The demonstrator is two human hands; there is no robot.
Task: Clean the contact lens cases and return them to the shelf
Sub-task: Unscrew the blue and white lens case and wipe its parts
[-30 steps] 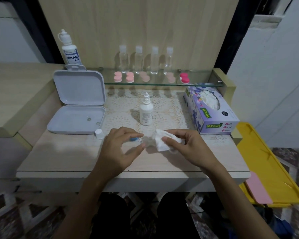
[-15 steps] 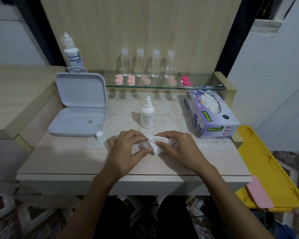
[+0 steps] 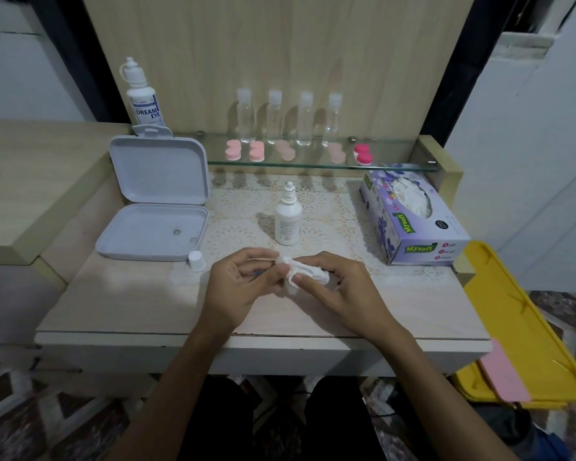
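Note:
My left hand (image 3: 238,287) is curled around a small blue contact lens case part (image 3: 259,271), mostly hidden by the fingers. My right hand (image 3: 336,287) pinches a crumpled white tissue (image 3: 300,276) pressed against it, above the table's front middle. On the glass shelf (image 3: 313,166) sit several pink lens cases: a pair at the left (image 3: 232,151), another (image 3: 257,152), two paler ones (image 3: 285,150) (image 3: 336,154) and a bright pink one (image 3: 363,154).
An open white box (image 3: 153,224) lies at the left with a small white cap (image 3: 196,260) beside it. A white dropper bottle (image 3: 288,219) stands mid-table, a tissue box (image 3: 409,214) at the right. Several clear bottles (image 3: 275,118) and a solution bottle (image 3: 142,94) stand behind. A yellow tray (image 3: 529,327) lies right.
My hands came together and lifted a little off the table; the tissue is now wrapped against the blue piece, which was plainly visible a second ago.

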